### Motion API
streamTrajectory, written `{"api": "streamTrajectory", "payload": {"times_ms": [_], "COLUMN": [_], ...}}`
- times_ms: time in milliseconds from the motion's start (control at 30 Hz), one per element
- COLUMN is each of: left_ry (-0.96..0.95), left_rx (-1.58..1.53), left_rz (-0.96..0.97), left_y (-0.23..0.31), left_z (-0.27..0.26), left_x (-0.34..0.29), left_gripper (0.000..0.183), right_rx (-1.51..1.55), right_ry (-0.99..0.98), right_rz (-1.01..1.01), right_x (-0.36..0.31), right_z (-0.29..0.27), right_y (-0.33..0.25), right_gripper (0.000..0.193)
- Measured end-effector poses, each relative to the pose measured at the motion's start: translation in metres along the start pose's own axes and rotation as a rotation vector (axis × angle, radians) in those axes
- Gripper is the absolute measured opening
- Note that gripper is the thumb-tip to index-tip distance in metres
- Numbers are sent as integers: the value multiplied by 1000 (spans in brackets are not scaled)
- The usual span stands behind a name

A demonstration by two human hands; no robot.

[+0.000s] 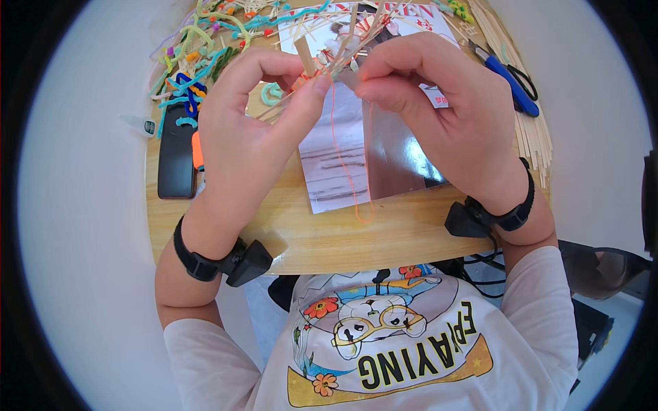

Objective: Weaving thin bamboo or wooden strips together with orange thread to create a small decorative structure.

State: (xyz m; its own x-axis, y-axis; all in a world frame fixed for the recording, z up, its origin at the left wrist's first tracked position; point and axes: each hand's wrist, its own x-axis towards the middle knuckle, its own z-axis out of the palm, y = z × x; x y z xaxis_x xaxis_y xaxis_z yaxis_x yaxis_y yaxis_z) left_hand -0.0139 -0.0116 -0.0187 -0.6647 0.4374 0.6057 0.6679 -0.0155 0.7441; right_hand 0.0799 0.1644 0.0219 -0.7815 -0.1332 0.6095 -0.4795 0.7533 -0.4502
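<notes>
Both hands are raised over the far part of the table, close together. My left hand [250, 130] is closed, its thumb and forefinger pinching a bundle of thin pale wooden strips [373, 29]. One broader flat strip [303, 55] sticks up beside that pinch. Orange thread [334, 127] is wound on the strips near my left fingertips and droops in a long loop. The loop's other side rises to my right hand [449, 103], whose thumb and forefinger are pressed together right beside the bundle. A small greyish piece at those fingertips is too unclear to name.
Beneath the hands lies a glossy magazine [332, 168] on the wooden table [308, 250]. Coloured pipe cleaners [223, 58] are heaped at the far left, above a black phone [177, 161]. Blue-handled scissors [513, 85] and long wooden sticks [534, 147] lie at the right.
</notes>
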Motion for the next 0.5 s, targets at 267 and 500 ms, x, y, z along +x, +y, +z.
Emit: {"api": "streamTrajectory", "payload": {"times_ms": [267, 500], "left_ry": [-1, -2], "left_rx": [18, 17], "left_rz": [-22, -20], "left_y": [4, 2], "left_z": [1, 0], "left_x": [-1, -1], "left_gripper": [16, 16], "right_rx": [96, 635], "right_ry": [-52, -182], "right_rz": [101, 411], "right_x": [-1, 3], "right_z": [-1, -12], "right_y": [1, -7], "right_gripper": [9, 7]}}
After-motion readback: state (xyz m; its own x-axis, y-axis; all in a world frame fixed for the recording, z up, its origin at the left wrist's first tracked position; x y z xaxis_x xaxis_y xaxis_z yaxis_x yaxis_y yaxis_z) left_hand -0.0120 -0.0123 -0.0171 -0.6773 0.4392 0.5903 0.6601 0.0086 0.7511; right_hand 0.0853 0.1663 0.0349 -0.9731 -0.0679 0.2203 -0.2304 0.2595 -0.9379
